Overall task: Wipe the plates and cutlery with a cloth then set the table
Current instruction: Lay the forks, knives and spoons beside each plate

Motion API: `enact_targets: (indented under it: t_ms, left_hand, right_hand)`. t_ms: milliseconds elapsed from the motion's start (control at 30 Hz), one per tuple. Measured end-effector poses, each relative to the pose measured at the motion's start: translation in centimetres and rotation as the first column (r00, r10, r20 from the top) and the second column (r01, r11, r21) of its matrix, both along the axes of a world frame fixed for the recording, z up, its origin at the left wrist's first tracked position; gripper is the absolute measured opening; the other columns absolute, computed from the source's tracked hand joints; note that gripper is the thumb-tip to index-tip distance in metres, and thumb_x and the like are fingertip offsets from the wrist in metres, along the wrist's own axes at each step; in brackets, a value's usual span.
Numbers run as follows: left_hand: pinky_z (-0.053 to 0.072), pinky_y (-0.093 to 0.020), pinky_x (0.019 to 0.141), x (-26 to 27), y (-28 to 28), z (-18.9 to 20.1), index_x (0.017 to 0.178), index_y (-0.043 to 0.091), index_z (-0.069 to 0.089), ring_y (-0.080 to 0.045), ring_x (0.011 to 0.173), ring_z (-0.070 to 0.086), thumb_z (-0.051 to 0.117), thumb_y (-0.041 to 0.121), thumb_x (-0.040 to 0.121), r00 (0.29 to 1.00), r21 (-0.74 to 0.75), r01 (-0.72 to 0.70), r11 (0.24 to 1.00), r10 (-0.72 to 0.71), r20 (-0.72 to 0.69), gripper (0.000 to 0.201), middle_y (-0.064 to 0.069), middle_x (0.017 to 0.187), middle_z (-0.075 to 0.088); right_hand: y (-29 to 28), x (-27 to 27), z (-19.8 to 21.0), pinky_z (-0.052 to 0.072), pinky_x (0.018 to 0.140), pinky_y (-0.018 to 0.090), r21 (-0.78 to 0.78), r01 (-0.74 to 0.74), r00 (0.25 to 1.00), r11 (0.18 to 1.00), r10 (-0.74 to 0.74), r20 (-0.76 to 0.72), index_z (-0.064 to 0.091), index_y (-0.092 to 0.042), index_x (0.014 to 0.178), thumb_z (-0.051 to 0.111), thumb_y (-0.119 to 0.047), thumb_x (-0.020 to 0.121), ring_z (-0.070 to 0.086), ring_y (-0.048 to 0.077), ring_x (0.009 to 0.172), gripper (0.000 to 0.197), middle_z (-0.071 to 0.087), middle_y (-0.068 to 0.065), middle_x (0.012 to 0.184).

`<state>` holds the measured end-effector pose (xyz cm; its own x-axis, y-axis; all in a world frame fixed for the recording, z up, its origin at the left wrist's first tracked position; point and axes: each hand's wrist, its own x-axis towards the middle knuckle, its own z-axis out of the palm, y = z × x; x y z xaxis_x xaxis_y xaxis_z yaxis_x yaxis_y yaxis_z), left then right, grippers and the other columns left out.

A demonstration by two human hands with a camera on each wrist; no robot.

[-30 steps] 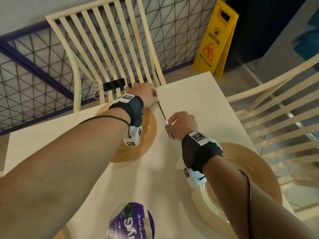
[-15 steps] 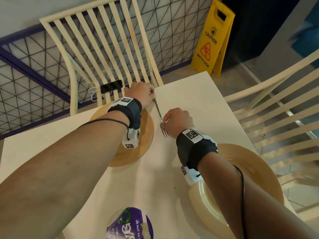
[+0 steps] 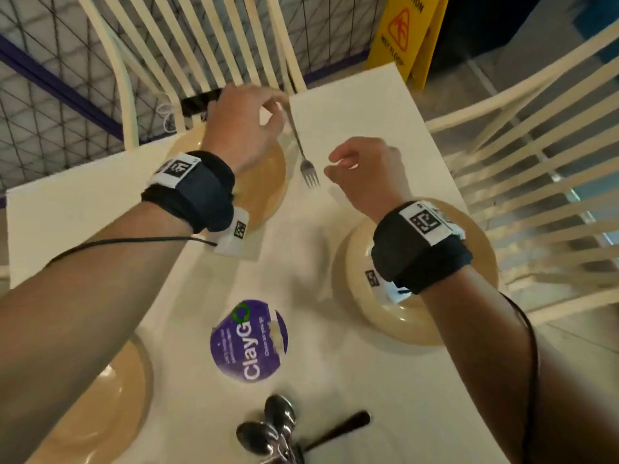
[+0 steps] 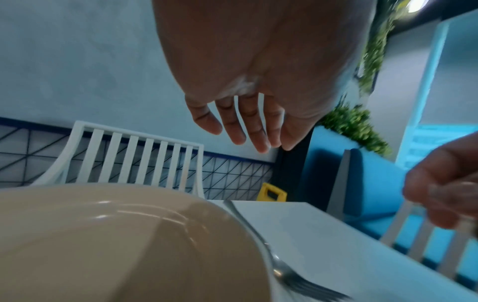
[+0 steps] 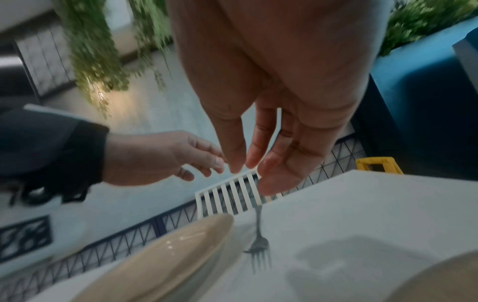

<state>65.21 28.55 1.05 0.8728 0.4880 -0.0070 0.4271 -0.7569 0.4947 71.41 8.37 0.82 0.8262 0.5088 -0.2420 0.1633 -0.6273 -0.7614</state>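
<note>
A steel fork [image 3: 303, 155] lies flat on the white table [image 3: 368, 112], tines toward me, just right of the far tan plate [image 3: 264, 189]. My left hand [image 3: 271, 108] hovers over the fork's handle with fingers loose, holding nothing; its fingers [image 4: 245, 132] hang above the plate [image 4: 103, 245] and fork [image 4: 284, 271]. My right hand [image 3: 335, 165] hangs empty and relaxed just right of the tines; in the right wrist view it [image 5: 248, 163] is lifted clear of the fork [image 5: 258, 243]. No cloth is in view.
A second plate [image 3: 402, 326] sits under my right wrist and a third [image 3: 110, 413] at the near left. Spoons [image 3: 268, 426] lie at the near edge beside a purple sticker [image 3: 249, 341]. Cream chairs [image 3: 201, 45] [image 3: 536, 145] stand at two sides; a yellow wet-floor sign [image 3: 402, 31] stands beyond.
Both hands have let go of the fork and lifted off it; it now lies on the table beside the far plate. My view has tilted down toward the near edge.
</note>
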Motion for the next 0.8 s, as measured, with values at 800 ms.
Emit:
enact_targets:
  t_ms: [800]
  left_hand:
    - [0.052, -0.031, 0.086, -42.3, -26.6, -2.4, 0.124, 0.031, 0.065, -0.007, 0.104, 0.058, 0.059, 0.027, 0.097, 0.942, -0.348, -0.089, 0.933, -0.035, -0.334, 0.029, 0.016, 0.116, 0.057]
  right_hand:
    - [-24.6, -30.9, -3.9, 0.048, 0.089, 0.034, -0.528, -0.506, 0.843, 0.682, 0.519, -0.138, 0.061, -0.029, 0.121, 0.062, -0.023, 0.091, 0.051, 0.02, 0.114, 0.031, 0.058, -0.008, 0.12]
